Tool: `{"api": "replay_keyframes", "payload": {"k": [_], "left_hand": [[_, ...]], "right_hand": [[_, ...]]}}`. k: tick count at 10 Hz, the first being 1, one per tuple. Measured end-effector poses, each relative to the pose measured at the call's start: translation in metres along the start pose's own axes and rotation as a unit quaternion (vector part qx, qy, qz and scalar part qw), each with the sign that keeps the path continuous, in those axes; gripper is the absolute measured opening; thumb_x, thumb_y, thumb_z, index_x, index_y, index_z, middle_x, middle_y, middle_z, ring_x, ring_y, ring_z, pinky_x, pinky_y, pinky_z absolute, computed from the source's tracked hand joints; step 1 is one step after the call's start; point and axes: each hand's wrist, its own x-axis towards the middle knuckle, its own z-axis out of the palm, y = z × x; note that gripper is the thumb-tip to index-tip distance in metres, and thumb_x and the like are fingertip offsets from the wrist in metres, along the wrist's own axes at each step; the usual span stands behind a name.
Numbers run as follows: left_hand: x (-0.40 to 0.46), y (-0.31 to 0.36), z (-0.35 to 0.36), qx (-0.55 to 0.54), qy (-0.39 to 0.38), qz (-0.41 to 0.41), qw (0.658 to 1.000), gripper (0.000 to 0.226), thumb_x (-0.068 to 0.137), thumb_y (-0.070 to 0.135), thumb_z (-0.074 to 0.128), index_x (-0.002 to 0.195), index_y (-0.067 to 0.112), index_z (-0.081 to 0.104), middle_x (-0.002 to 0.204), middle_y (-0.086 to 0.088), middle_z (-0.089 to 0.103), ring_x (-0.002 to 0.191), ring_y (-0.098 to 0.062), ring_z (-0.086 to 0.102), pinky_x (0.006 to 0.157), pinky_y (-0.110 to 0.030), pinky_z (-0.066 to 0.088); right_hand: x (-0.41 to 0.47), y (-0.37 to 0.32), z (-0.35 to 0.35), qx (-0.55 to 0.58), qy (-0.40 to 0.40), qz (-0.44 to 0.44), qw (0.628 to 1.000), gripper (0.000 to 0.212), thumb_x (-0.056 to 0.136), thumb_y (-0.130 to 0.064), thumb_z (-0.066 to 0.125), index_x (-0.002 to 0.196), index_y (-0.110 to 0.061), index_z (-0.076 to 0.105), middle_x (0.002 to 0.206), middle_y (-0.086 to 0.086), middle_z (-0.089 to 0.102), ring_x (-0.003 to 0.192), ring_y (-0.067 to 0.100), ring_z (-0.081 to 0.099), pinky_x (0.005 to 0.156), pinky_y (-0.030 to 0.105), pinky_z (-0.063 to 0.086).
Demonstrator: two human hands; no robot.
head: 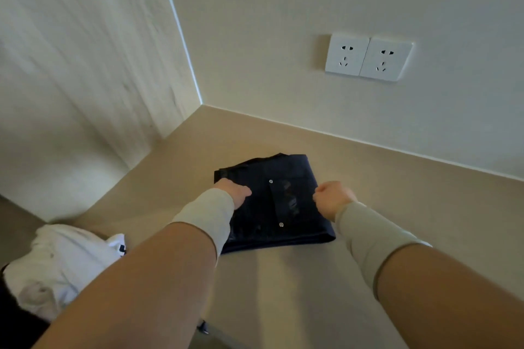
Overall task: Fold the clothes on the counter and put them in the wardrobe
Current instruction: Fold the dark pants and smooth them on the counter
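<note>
Folded navy garment (279,201) near counter's (368,178) back corner, left hand (236,193) pressing its left edge, right hand (333,198) gripping its right edge; white clothes (56,263) at left edge.

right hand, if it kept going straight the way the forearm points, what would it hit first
The right hand sits at the right edge of the folded dark garment, pointing up and away toward the wall. Beyond it lies only bare counter, so it would probably meet the wall first; depth is hard to judge.
</note>
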Motion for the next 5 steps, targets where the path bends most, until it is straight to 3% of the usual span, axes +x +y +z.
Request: {"api": "replay_keyframes", "payload": {"k": [1,2,3,4,5], "left_hand": [[0.017,-0.005,0.036,-0.179,0.010,-0.084,0.980,0.065,0.099,0.014,0.048,0.154,0.015,0.013,0.157,-0.012,0.023,0.136,-0.034,0.037,0.100,-0.036,0.040],[0.023,-0.013,0.050,-0.165,0.022,-0.076,0.983,0.059,0.098,0.010,0.046,0.151,0.009,0.022,0.149,-0.014,0.038,0.131,-0.031,0.045,0.103,-0.034,0.039],[0.030,-0.022,0.053,-0.106,0.035,-0.104,0.988,0.060,0.096,0.007,0.037,0.153,0.016,0.018,0.147,-0.012,0.040,0.126,-0.032,0.048,0.103,-0.037,0.043],[0.032,-0.023,0.049,-0.091,0.077,-0.079,0.990,0.063,0.096,0.013,0.040,0.152,0.033,0.019,0.161,-0.005,0.011,0.146,-0.031,0.014,0.115,-0.044,0.028],[0.029,-0.015,0.054,-0.057,0.052,0.026,0.997,0.061,0.099,0.026,0.042,0.152,0.038,0.014,0.162,0.003,-0.004,0.148,-0.030,-0.008,0.119,-0.051,0.015]], "right_hand": [[0.010,0.020,0.008,-0.002,0.004,0.012,1.000,0.038,0.094,-0.012,0.050,0.131,-0.009,0.055,0.125,0.016,0.061,0.116,0.034,0.056,0.094,0.034,0.045],[0.016,0.038,0.024,-0.015,-0.065,0.001,0.998,0.058,0.091,-0.010,0.054,0.147,-0.017,0.037,0.139,0.012,0.051,0.126,0.029,0.050,0.103,0.030,0.041],[0.016,0.039,0.033,-0.029,-0.105,-0.017,0.994,0.067,0.090,-0.011,0.059,0.150,-0.018,0.031,0.144,0.009,0.047,0.129,0.026,0.048,0.107,0.028,0.038],[0.020,0.027,0.038,-0.048,-0.110,-0.040,0.992,0.065,0.089,-0.018,0.062,0.148,-0.018,0.036,0.141,0.009,0.050,0.124,0.027,0.052,0.101,0.029,0.042],[0.024,0.016,0.046,-0.124,-0.087,-0.055,0.987,0.062,0.092,-0.031,0.057,0.149,-0.023,0.033,0.143,0.011,0.042,0.120,0.030,0.053,0.100,0.034,0.046]]}}
